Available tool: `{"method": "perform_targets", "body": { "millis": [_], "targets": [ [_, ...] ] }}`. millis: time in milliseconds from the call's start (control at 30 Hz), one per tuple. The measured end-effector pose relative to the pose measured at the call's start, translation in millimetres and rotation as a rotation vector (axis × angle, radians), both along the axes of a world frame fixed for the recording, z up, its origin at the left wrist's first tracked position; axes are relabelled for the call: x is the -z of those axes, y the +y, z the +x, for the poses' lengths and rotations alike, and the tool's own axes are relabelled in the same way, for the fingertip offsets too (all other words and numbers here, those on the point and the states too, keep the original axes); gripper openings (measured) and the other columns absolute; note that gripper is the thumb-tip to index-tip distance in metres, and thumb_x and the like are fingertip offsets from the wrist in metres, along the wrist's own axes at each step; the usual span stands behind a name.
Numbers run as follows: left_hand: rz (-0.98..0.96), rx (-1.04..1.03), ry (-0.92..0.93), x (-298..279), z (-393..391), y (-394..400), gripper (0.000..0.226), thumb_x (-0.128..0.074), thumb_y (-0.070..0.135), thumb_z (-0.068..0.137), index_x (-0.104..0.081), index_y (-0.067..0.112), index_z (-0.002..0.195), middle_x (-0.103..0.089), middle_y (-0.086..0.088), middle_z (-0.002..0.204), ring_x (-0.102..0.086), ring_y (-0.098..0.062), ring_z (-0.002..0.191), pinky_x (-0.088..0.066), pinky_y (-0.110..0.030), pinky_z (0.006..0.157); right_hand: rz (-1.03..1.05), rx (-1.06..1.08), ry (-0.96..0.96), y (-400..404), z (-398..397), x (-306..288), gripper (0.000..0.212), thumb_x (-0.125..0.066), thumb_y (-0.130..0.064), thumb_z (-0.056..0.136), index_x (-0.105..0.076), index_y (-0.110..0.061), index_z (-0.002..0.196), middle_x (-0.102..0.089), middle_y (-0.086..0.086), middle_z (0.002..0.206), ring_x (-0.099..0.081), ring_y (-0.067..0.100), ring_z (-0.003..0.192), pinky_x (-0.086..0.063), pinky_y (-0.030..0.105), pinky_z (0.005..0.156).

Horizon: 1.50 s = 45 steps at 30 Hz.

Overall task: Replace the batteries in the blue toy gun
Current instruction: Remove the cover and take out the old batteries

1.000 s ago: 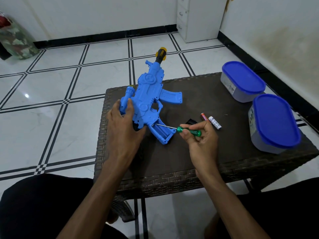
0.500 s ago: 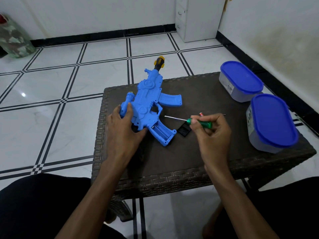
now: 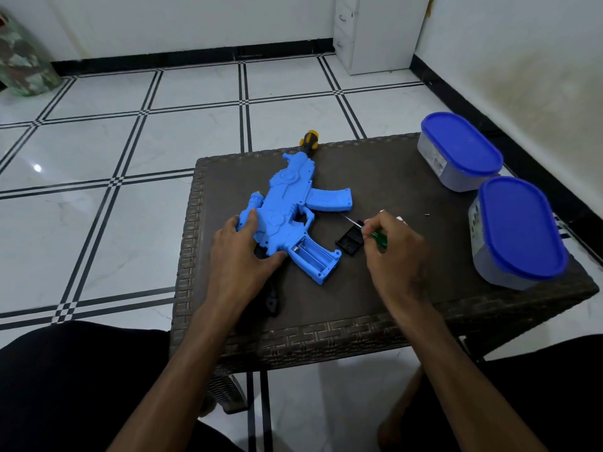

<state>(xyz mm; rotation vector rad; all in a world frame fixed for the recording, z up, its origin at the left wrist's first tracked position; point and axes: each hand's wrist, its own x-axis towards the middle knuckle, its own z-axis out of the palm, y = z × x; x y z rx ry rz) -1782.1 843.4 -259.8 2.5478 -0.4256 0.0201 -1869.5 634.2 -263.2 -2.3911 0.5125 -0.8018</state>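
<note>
The blue toy gun (image 3: 287, 203) lies flat on the dark wicker table (image 3: 375, 305), its yellow-and-black muzzle pointing away from me. Its grip faces me with the battery compartment (image 3: 311, 254) uncovered; a spring shows inside and no battery is visible in it. My left hand (image 3: 243, 252) holds the gun's rear part down on the table. My right hand (image 3: 396, 246) grips a green-handled screwdriver (image 3: 375, 237), its shaft pointing left and away. The black battery cover (image 3: 349, 242) lies beside the grip, just under the screwdriver. The loose batteries are mostly hidden behind my right hand.
Two clear tubs with blue lids (image 3: 460, 151) (image 3: 518, 230) stand along the table's right side. A small screw (image 3: 426, 215) lies between them and my hand. A white cabinet (image 3: 375, 31) stands against the far wall, a patterned bag (image 3: 23, 60) at far left.
The screwdriver tip has left the battery compartment and my right hand has drawn back to the right, over the batteries. The gun has been lowered flat onto the table.
</note>
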Motion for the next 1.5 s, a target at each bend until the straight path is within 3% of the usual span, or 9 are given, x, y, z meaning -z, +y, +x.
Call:
{"method": "perform_targets", "body": {
  "millis": [67, 233, 400, 567, 667, 767, 933, 1500],
  "targets": [
    [0.016, -0.005, 0.010, 2, 0, 1, 0.094, -0.070, 0.055, 0.074, -0.028, 0.019, 0.151, -0.041, -0.014, 0.146, -0.042, -0.034, 0.130, -0.043, -0.046, 0.102, -0.026, -0.003, 0.030, 1, -1, 2, 0.021, -0.064, 0.001, 0.081, -0.060, -0.020, 0.081, -0.066, -0.005, 0.086, -0.061, 0.014, 0.080, -0.039, 0.020, 0.068],
    [0.029, 0.010, 0.014, 2, 0, 2, 0.096, -0.073, 0.053, 0.074, -0.026, 0.020, 0.152, -0.033, -0.013, 0.152, -0.030, -0.031, 0.139, -0.034, -0.042, 0.110, -0.057, -0.066, 0.058, 1, -2, 6, 0.022, -0.064, 0.006, 0.078, -0.061, -0.015, 0.082, -0.063, -0.002, 0.087, -0.058, 0.015, 0.082, -0.035, 0.017, 0.068],
    [-0.003, 0.034, 0.048, -4, -1, 0, 0.102, -0.079, 0.051, 0.069, -0.027, 0.019, 0.151, -0.021, -0.009, 0.159, -0.016, -0.026, 0.146, -0.023, -0.040, 0.116, -0.097, -0.203, 0.035, 6, 0, 3, 0.022, -0.059, 0.006, 0.077, -0.064, -0.013, 0.087, -0.062, 0.001, 0.099, -0.058, 0.017, 0.096, -0.037, 0.013, 0.085],
    [-0.025, 0.046, 0.060, -3, 3, 1, 0.102, -0.079, 0.054, 0.067, -0.032, 0.018, 0.150, -0.025, -0.008, 0.158, -0.020, -0.025, 0.145, -0.024, -0.038, 0.115, -0.104, -0.442, 0.067, 23, 10, -4, 0.018, -0.063, -0.012, 0.077, -0.074, -0.018, 0.091, -0.061, 0.001, 0.119, -0.050, 0.014, 0.117, -0.030, 0.007, 0.098],
    [-0.005, 0.050, 0.045, -1, 2, 2, 0.100, -0.079, 0.054, 0.068, -0.033, 0.017, 0.149, -0.026, -0.010, 0.157, -0.023, -0.027, 0.144, -0.027, -0.038, 0.114, -0.114, -0.527, 0.152, 25, 16, -1, 0.024, -0.058, -0.025, 0.080, -0.076, -0.020, 0.096, -0.057, -0.002, 0.125, -0.046, 0.013, 0.124, -0.036, 0.017, 0.102],
    [0.010, 0.051, 0.031, 0, 2, 2, 0.098, -0.077, 0.054, 0.069, -0.033, 0.018, 0.149, -0.027, -0.011, 0.157, -0.024, -0.028, 0.144, -0.028, -0.038, 0.113, -0.101, -0.559, 0.157, 25, 20, -2, 0.030, -0.054, -0.031, 0.081, -0.077, -0.021, 0.097, -0.057, -0.001, 0.125, -0.046, 0.014, 0.125, -0.042, 0.027, 0.102],
    [0.023, 0.049, 0.010, 1, 2, 1, 0.096, -0.075, 0.056, 0.070, -0.035, 0.018, 0.148, -0.028, -0.011, 0.156, -0.026, -0.029, 0.142, -0.030, -0.036, 0.111, -0.104, -0.610, 0.159, 25, 25, -4, 0.028, -0.055, -0.032, 0.080, -0.077, -0.022, 0.094, -0.059, 0.000, 0.125, -0.050, 0.017, 0.120, -0.046, 0.033, 0.099],
    [-0.001, 0.043, 0.022, 2, 0, 1, 0.096, -0.075, 0.056, 0.070, -0.034, 0.019, 0.148, -0.027, -0.010, 0.156, -0.024, -0.028, 0.143, -0.028, -0.037, 0.112, -0.152, -0.733, 0.213, 18, 31, -7, 0.011, -0.061, -0.011, 0.083, -0.071, -0.013, 0.080, -0.058, 0.004, 0.129, -0.057, 0.016, 0.114, -0.046, 0.026, 0.092]
  ]
}}
